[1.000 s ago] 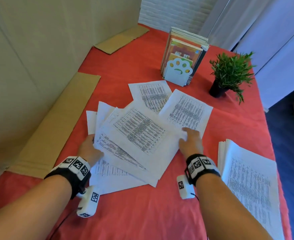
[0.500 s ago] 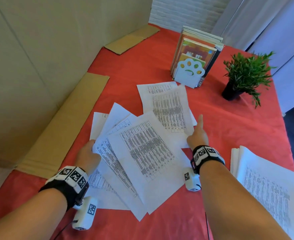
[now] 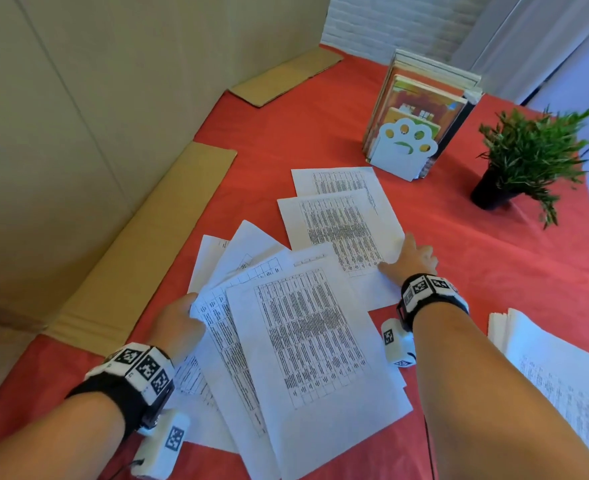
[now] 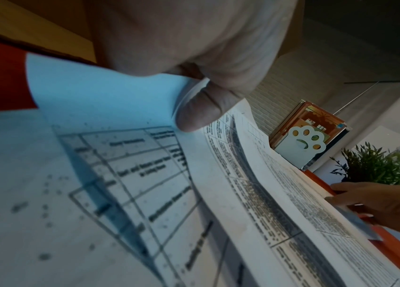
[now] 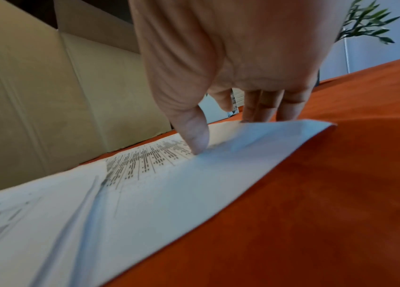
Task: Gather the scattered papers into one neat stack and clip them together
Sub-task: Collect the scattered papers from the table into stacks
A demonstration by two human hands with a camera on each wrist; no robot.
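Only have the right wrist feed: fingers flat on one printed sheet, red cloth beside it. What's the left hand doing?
Observer: The left hand pinches the left edge of the fanned papers, thumb on top.
Operator: Any sheet past the one I'm pressing?
Observer: Yes, a far sheet lies partly under your sheet, toward the bookend.
Operator: Anything to my right?
Observer: A separate stack sits at the table's right edge, apart from the right hand.
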